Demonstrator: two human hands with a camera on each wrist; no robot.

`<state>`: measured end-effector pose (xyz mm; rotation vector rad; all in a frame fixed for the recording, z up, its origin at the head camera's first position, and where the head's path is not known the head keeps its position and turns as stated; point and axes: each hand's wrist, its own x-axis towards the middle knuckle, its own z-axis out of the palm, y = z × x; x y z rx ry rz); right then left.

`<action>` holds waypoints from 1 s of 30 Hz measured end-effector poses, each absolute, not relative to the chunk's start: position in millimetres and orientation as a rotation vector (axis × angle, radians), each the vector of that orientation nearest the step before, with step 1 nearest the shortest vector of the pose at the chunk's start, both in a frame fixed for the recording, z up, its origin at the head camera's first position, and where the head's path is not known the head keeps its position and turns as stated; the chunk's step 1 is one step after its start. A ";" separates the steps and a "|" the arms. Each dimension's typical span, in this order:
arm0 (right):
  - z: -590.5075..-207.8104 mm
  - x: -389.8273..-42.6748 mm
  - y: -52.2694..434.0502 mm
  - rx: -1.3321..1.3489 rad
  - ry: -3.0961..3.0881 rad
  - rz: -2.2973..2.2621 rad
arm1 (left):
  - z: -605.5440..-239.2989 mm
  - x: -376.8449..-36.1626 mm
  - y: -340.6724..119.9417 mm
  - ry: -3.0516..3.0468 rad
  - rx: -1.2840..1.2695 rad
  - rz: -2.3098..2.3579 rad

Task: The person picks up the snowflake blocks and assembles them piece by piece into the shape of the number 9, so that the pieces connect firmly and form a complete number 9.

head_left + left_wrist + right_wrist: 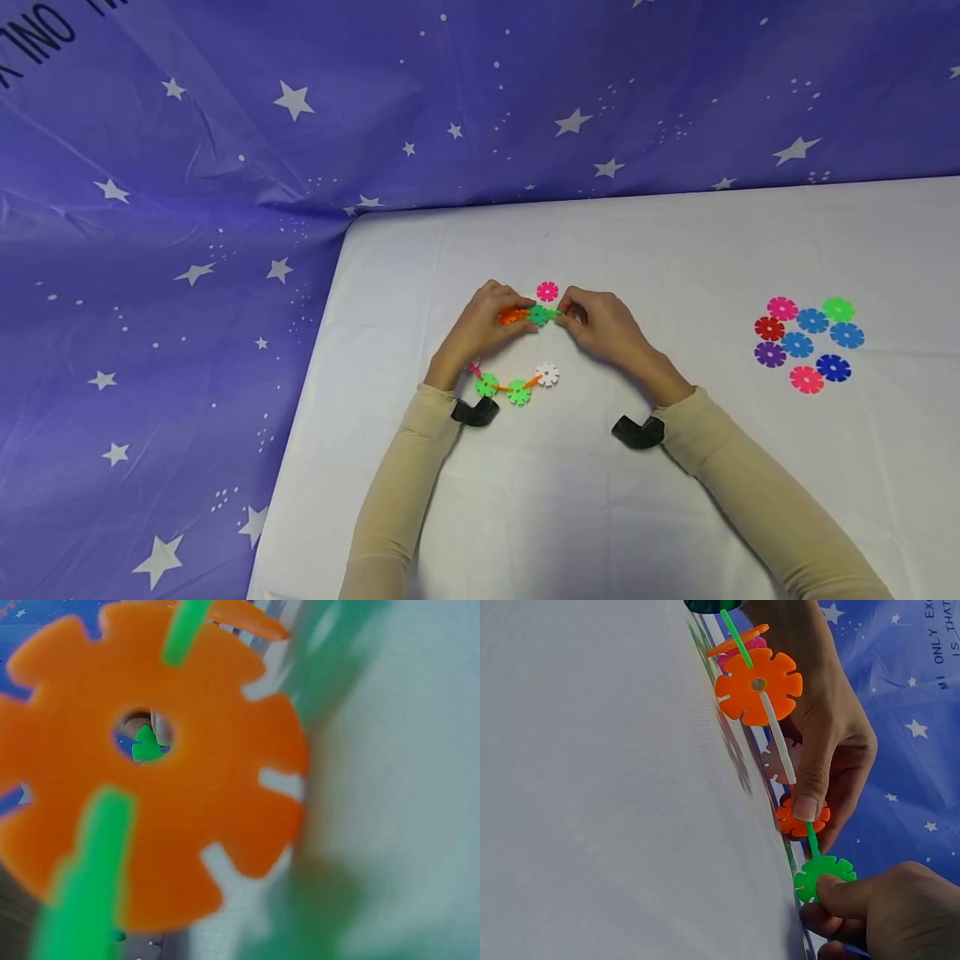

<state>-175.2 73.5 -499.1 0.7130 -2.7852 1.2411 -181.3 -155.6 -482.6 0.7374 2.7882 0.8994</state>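
Both grips pinch the disc chain (525,333): left hand (483,325) on orange, right hand (600,325) on green, mid-surface (675,500), loose discs (808,342) well right.

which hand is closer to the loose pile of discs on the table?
Right. The right hand is between the chain and the pile of discs, though well apart from it; the left hand is farther off, beyond the right hand.

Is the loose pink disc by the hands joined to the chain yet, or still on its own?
On its own. The pink disc lies flat on the table, just beyond the chain and both hands, with none of its slots engaged.
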 end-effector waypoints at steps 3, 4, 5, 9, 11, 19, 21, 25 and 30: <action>-498.9 -174.0 73.0 0.691 -2.777 1.236 | -483.0 -181.4 -155.8 2.806 0.738 0.866; -498.8 -173.5 72.9 0.687 -2.775 1.233 | -483.2 -181.5 -155.9 2.822 0.735 0.850; -498.6 -173.1 72.7 0.685 -2.774 1.232 | -483.1 -181.5 -156.0 2.840 0.731 0.836; -497.9 -171.0 71.7 0.691 -2.777 1.238 | -482.2 -181.5 -156.0 2.900 0.715 0.808; -497.9 -170.0 70.5 0.694 -2.780 1.248 | -481.4 -181.4 -155.8 2.903 0.711 0.807; -497.2 -165.6 64.6 0.651 -2.793 1.239 | -480.6 -182.3 -154.1 2.858 0.724 0.805; -496.6 -165.0 63.6 0.639 -2.792 1.233 | -481.3 -182.7 -154.1 2.842 0.727 0.820; -497.2 -164.5 62.6 0.624 -2.797 1.230 | -482.5 -182.4 -154.6 2.817 0.719 0.869; -498.5 -164.5 61.9 0.643 -2.786 1.238 | -484.0 -181.6 -154.2 2.810 0.709 0.924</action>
